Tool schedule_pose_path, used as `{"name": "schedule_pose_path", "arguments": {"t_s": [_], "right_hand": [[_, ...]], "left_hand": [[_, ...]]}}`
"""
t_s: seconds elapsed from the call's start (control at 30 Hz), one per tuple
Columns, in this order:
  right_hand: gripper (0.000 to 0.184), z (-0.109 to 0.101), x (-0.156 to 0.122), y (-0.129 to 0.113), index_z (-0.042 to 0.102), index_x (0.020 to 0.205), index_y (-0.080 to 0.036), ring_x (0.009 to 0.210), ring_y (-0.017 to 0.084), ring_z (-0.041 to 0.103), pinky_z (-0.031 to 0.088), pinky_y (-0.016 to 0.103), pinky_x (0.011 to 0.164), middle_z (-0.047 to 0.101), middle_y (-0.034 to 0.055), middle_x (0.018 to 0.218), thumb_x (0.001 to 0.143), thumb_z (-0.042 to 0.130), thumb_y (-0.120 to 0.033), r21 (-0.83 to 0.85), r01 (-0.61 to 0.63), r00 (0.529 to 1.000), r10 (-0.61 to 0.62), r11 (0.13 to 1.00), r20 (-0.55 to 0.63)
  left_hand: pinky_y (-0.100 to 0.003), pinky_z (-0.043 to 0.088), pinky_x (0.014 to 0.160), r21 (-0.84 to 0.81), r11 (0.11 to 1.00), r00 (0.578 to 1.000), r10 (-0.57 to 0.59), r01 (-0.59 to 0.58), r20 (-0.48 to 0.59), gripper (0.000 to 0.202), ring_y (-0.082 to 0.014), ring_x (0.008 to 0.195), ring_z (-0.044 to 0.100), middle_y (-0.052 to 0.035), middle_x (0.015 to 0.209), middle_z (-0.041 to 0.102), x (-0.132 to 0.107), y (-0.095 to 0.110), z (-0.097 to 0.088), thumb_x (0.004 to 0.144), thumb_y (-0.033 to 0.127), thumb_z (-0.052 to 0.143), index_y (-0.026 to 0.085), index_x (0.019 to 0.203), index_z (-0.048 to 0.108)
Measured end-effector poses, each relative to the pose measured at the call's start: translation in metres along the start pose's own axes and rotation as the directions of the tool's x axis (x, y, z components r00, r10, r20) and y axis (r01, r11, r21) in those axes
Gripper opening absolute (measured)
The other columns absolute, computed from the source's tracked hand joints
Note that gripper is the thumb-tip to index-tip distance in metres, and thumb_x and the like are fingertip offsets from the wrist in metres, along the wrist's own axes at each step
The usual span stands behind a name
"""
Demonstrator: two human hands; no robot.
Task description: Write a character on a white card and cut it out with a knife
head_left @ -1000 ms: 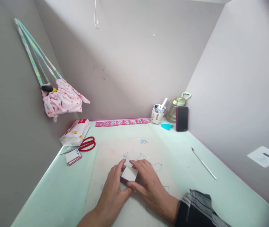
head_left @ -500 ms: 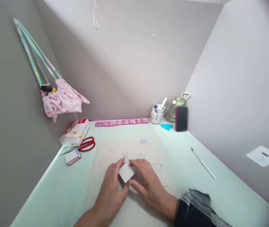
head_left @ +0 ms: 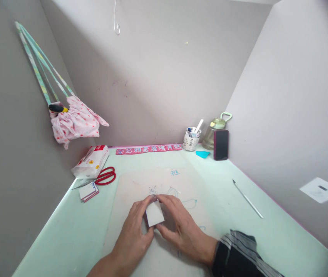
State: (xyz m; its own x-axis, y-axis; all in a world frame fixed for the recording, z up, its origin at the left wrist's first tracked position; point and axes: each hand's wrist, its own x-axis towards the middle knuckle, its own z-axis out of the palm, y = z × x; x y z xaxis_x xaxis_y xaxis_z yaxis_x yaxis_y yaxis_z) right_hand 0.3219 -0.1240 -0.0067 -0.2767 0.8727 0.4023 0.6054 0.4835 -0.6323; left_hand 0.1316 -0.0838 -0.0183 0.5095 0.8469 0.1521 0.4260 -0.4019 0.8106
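A small white square (head_left: 155,214), with its plain side up, sits between two bare hands, over the pale sheet (head_left: 129,188) near the front of the worktop (head_left: 66,231). I can't tell if it touches the sheet. The left hand (head_left: 136,225) curls around its left side, with the thumb near the bottom edge and a finger near the top. The right hand (head_left: 183,223) curls around the other side, with a finger at the top and the thumb by the bottom edge. Both hands pinch the white square by its edges. The sheet has blue scribbles on it. Over to the left, red-handled scissors (head_left: 105,176) lie next to a few small cards (head_left: 88,191) and a white and red tissue pack (head_left: 91,162). A row of pink squares (head_left: 149,149) runs along the back. At the right end of the row are a jar (head_left: 191,143) with sticks in it, a blue scrap (head_left: 203,154), a green bottle (head_left: 209,137) and a dark phone (head_left: 221,145) standing up. A thin silver pen (head_left: 247,199) lies on the right.
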Motion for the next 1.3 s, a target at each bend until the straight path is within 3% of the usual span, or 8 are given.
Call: {"name": "schedule_pose_path", "arguments": {"t_s": [0.23, 0.53, 0.87, 1.3], "right_hand": [[0.073, 0.003, -0.002, 0.006, 0.03, 0.147, -0.029, 0.125, 0.025, 0.048, 0.043, 0.045, 0.107, 0.052, 0.0098, 0.136, 0.085, 0.064, -0.009, 0.017, 0.01, 1.0, -0.01, 1.0, -0.008], [0.072, 0.004, -0.003, 0.012, 0.033, 0.145, -0.03, 0.109, 0.029, 0.056, 0.048, 0.05, 0.098, 0.061, 0.0098, 0.12, 0.086, 0.074, -0.024, -0.069, 0.014, 0.994, -0.021, 0.998, -0.111], [0.076, 0.003, -0.002, 0.012, 0.028, 0.147, -0.03, 0.117, 0.031, 0.055, 0.044, 0.056, 0.102, 0.059, 0.012, 0.129, 0.086, 0.072, -0.018, -0.09, 0.025, 0.999, -0.027, 0.996, -0.021], [0.073, 0.003, -0.002, 0.013, 0.031, 0.146, -0.029, 0.114, 0.03, 0.057, 0.045, 0.055, 0.102, 0.061, 0.0111, 0.127, 0.087, 0.072, -0.019, -0.101, 0.035, 0.998, -0.041, 0.994, -0.057]], "left_hand": [[-0.047, 0.036, 0.116, -0.065, 0.998, 1.0, -0.015, 0.014, -0.007, 0.063, -0.025, 0.135, 0.046, -0.0094, 0.142, 0.05, -0.001, 0.001, -0.004, 0.081, 0.011, 0.054, 0.026, 0.141, 0.041], [-0.048, 0.033, 0.115, -0.068, 0.99, 0.992, -0.126, 0.125, -0.004, 0.063, -0.0269, 0.134, 0.046, -0.0112, 0.139, 0.052, 0.001, 0.003, -0.015, 0.082, 0.022, 0.059, 0.024, 0.142, 0.038], [-0.045, 0.034, 0.113, -0.107, 0.978, 0.982, -0.185, 0.181, -0.025, 0.067, -0.0261, 0.131, 0.05, -0.007, 0.135, 0.055, 0.0, 0.002, -0.019, 0.081, 0.023, 0.063, 0.03, 0.142, 0.038], [-0.041, 0.034, 0.114, -0.14, 0.961, 0.971, -0.241, 0.238, 0.002, 0.069, -0.0234, 0.133, 0.049, -0.0047, 0.14, 0.055, -0.001, 0.006, -0.021, 0.081, 0.025, 0.063, 0.032, 0.144, 0.036]]}}
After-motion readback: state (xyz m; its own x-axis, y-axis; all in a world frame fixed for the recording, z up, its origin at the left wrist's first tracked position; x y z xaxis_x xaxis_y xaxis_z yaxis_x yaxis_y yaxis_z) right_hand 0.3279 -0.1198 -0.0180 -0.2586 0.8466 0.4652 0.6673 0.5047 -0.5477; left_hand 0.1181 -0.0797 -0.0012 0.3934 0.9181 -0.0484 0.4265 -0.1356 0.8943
